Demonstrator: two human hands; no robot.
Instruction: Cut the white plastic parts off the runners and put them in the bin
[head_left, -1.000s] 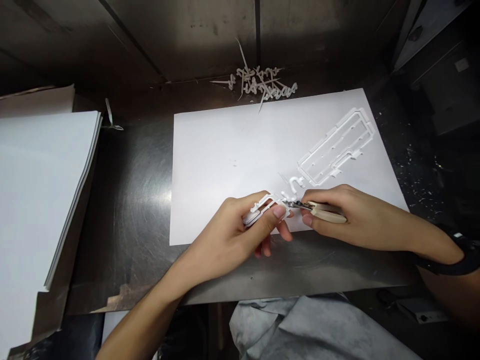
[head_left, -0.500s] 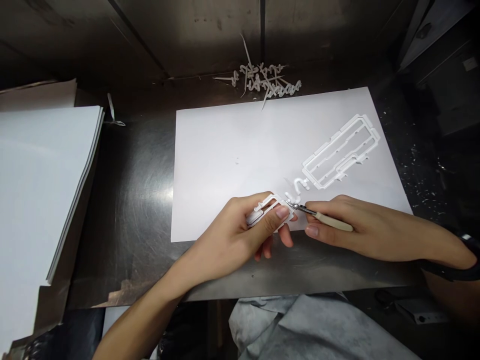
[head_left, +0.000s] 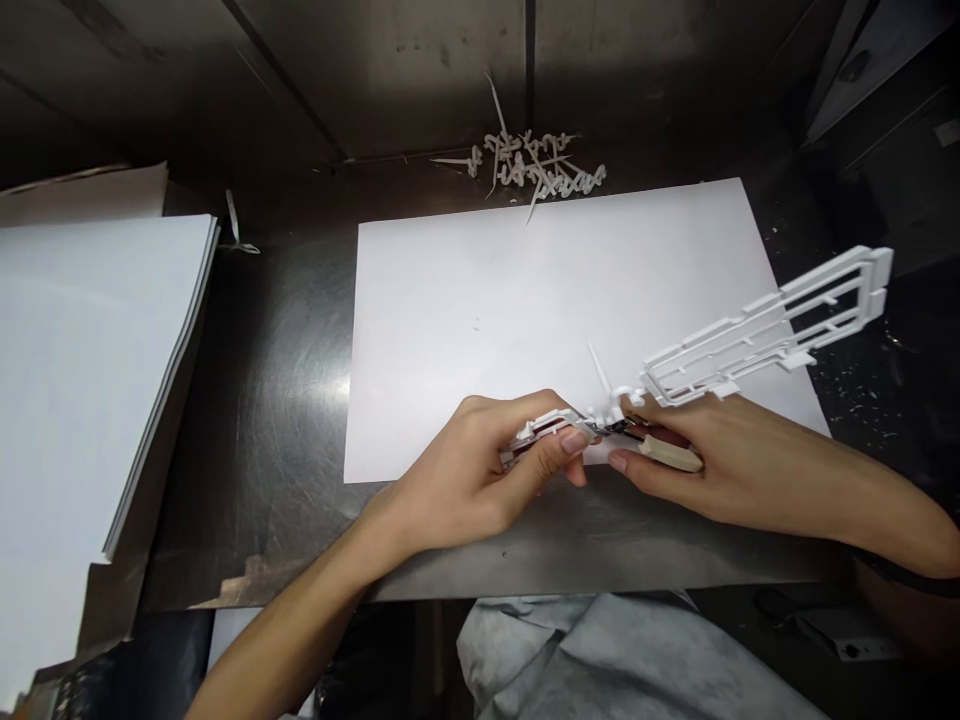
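My left hand (head_left: 480,470) pinches a small white plastic frame (head_left: 544,428) between thumb and fingers, above the near edge of a white sheet (head_left: 480,300). A curved white connecting piece with a thin spike (head_left: 598,368) joins it to a long white plastic frame (head_left: 765,335), which slants up to the right, over my right hand. Closed around cutters with a cream handle (head_left: 671,453), my right hand (head_left: 727,460) has their metal jaws at the joint beside the small frame. Whether the jaws are closed is too small to tell.
A pile of white plastic scraps (head_left: 536,165) lies behind the sheet on the metal table (head_left: 277,350). Stacked white sheets (head_left: 90,380) stand at the left. A twisted tie (head_left: 238,230) is near them. Small white bits (head_left: 870,400) are scattered at the right.
The long frame has tilted and swung right, its far end now beyond the sheet. The small frame has tilted in my left hand, and the cutters have turned slightly in my right hand.
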